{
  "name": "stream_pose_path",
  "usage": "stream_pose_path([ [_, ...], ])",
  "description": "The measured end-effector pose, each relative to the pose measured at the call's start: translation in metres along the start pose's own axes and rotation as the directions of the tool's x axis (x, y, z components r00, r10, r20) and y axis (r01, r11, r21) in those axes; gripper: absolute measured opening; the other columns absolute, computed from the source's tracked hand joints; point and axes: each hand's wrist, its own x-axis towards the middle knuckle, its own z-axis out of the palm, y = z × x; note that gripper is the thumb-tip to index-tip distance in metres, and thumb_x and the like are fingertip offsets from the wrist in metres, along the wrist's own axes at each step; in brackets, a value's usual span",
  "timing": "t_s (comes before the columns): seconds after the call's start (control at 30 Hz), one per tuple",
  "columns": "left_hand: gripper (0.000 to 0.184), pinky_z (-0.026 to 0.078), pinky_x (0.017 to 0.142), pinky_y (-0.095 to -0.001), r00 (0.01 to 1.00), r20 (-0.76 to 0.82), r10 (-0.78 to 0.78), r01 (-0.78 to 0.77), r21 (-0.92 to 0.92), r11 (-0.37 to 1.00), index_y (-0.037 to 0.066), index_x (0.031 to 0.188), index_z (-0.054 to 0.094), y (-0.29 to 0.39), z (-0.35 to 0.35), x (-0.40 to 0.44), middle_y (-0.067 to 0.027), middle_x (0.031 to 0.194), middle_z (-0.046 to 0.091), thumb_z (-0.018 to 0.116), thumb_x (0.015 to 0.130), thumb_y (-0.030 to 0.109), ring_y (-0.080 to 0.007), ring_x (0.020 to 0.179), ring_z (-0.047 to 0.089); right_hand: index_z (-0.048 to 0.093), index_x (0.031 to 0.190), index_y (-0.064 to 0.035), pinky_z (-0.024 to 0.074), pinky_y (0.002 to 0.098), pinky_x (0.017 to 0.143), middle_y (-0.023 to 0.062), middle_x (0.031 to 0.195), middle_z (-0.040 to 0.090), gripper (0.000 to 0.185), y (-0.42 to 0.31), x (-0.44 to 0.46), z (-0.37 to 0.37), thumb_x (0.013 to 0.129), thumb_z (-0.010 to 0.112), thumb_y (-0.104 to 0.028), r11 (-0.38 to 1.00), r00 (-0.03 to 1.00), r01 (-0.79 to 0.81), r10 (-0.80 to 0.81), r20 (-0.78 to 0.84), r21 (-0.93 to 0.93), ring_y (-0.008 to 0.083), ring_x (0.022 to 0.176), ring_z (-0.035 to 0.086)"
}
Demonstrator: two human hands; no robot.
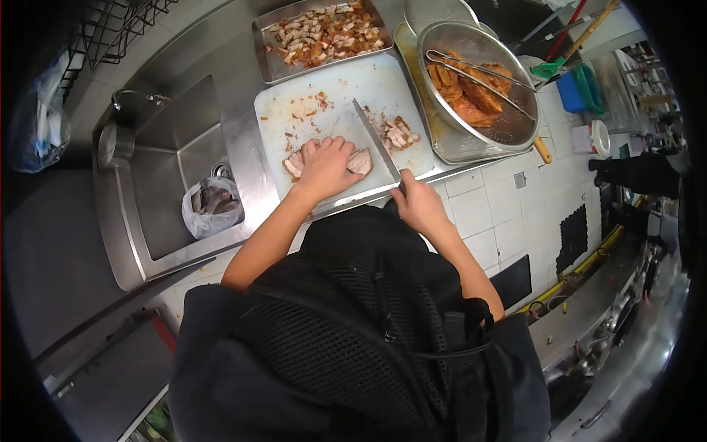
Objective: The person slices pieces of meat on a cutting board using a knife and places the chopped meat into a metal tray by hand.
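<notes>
My left hand (328, 169) lies over a piece of cooked meat (360, 163), gripping it against the white cutting board (346, 85). In my right hand (421, 204) is the handle of a kitchen knife (377, 138), its long blade angled away from me. The blade is to the right of the held meat, between it and a small pile of cut meat (399, 135). Browned scraps (317, 105) are scattered on the board's far left part. My left palm hides much of the meat.
Behind the board stands a metal tray (261, 57) of chopped meat. At right, a perforated metal bowl (524, 136) holds large browned meat pieces (468, 92) and tongs (482, 77). A plastic bag (212, 208) sits in the left sink (166, 166). Another person's dark-clothed legs (633, 175) show far right.
</notes>
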Motion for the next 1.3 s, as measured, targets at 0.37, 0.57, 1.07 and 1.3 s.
stream_pose_path([
  [0.37,0.050,0.035,0.101,-0.0566,0.988,-0.152,-0.029,0.031,0.008,0.999,0.005,0.118,0.067,0.005,0.036,-0.005,-0.0108,0.114,0.061,0.081,0.078,0.032,-0.0305,0.117,0.058,0.051,0.114,0.0004,0.0520,0.0604,0.073,0.0302,0.085,0.070,0.031,-0.025,-0.018,-0.013,0.098,0.069,-0.019,0.997,0.974,-0.014,0.032,0.223,-0.080,0.0533,0.084,0.067],
  [0.57,0.051,0.035,0.104,-0.0557,0.990,-0.143,-0.005,0.007,0.011,1.000,0.005,0.116,0.065,0.004,0.034,-0.006,-0.0113,0.115,0.062,0.084,0.077,0.032,-0.0301,0.117,0.058,0.052,0.114,0.0006,0.0545,0.0603,0.076,0.0297,0.088,0.071,0.031,-0.026,0.051,0.024,0.097,0.069,-0.019,0.999,0.994,0.052,-0.050,0.100,-0.015,0.0512,0.088,0.070],
  [1.07,0.054,0.033,0.108,-0.0556,0.993,-0.114,-0.025,0.026,0.006,1.000,0.000,0.112,0.067,-0.004,0.027,-0.012,-0.0143,0.113,0.064,0.088,0.074,0.032,-0.0310,0.119,0.057,0.051,0.113,0.0010,0.0525,0.0598,0.074,0.0290,0.085,0.070,0.033,-0.034,0.048,0.032,0.097,0.071,-0.020,0.997,0.994,0.071,-0.073,0.080,0.026,0.0529,0.085,0.067],
  [1.3,0.049,0.034,0.107,-0.0554,0.989,-0.141,-0.031,0.041,0.068,0.997,0.002,0.110,0.068,-0.006,0.023,-0.023,-0.0131,0.115,0.063,0.087,0.076,0.031,-0.0308,0.119,0.056,0.054,0.115,0.0018,0.0556,0.0592,0.078,0.0304,0.088,0.072,0.030,-0.042,0.001,0.015,0.095,0.070,-0.015,0.999,0.976,-0.033,0.039,0.214,-0.033,0.0509,0.088,0.070],
])
